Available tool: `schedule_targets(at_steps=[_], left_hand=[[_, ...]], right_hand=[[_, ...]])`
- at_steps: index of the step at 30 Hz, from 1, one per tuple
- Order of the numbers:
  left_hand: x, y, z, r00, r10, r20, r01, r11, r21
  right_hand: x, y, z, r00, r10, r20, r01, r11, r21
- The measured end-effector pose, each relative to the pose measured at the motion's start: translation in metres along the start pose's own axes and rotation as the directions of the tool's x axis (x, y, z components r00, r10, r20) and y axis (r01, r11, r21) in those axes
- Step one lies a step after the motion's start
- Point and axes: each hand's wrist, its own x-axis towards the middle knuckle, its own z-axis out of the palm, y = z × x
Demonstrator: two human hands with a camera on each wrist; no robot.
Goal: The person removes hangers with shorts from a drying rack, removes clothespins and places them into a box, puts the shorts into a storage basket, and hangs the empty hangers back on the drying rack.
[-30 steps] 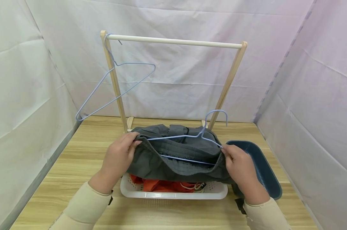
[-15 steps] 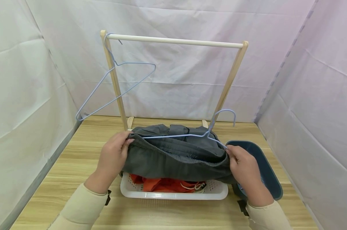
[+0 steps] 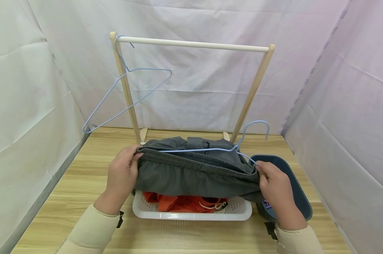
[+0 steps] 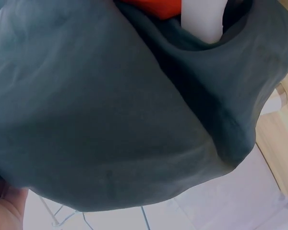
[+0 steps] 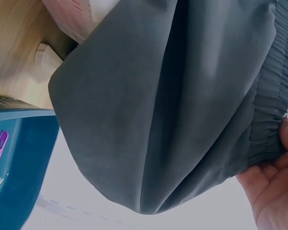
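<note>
A pair of dark grey pants (image 3: 191, 180) with a gathered elastic waistband is stretched sideways over a white basket (image 3: 191, 216). My left hand (image 3: 123, 169) pinches the waistband's left end. At the opposite end my right hand (image 3: 277, 185) grips the waistband together with the right arm of a light blue wire hanger (image 3: 194, 150). The hanger's hook sticks up above the waistband, while its lower bar is hidden inside the pants. Grey cloth (image 4: 101, 105) fills most of the left wrist view. In the right wrist view, fingers (image 5: 264, 184) hold the ribbed waistband.
A wooden rack with a white rail (image 3: 191, 44) stands behind the pants. Another blue hanger (image 3: 149, 69) hangs at its left end. Orange clothing (image 3: 181, 204) with a pale cord lies in the basket. A dark blue bin (image 3: 297, 192) at the right holds purple clips (image 5: 1, 141).
My hands have moved apart, the left a little left and the right further right with the hanger. The waistband has gone from sagging to taut, and the hanger's lower bar is now covered.
</note>
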Motion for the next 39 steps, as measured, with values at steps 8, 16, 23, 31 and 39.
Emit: schedule_targets(at_steps=[8, 16, 23, 31, 39], left_hand=[[0.000, 0.001, -0.001, 0.999, -0.036, -0.026, 0.036, 0.999, -0.005], [-0.006, -0.001, -0.002, 0.996, -0.089, 0.032, 0.089, 0.996, 0.005], [-0.011, -0.003, -0.001, 0.993, -0.087, 0.081, 0.086, 0.996, 0.011], [-0.021, -0.007, 0.002, 0.988, 0.056, 0.142, -0.062, 0.997, 0.037], [-0.029, -0.008, 0.003, 0.947, 0.161, 0.278, -0.180, 0.983, 0.043]], right_hand=[[-0.001, 0.003, -0.001, 1.000, 0.003, -0.008, -0.003, 1.000, -0.001], [-0.002, 0.007, -0.003, 0.995, 0.093, -0.028, -0.092, 0.995, 0.037], [0.001, 0.002, -0.004, 0.995, 0.099, 0.034, -0.100, 0.995, 0.023], [0.003, 0.001, -0.004, 0.996, 0.078, 0.043, -0.078, 0.997, -0.008], [0.008, 0.000, -0.003, 1.000, 0.010, 0.027, -0.009, 0.999, -0.045]])
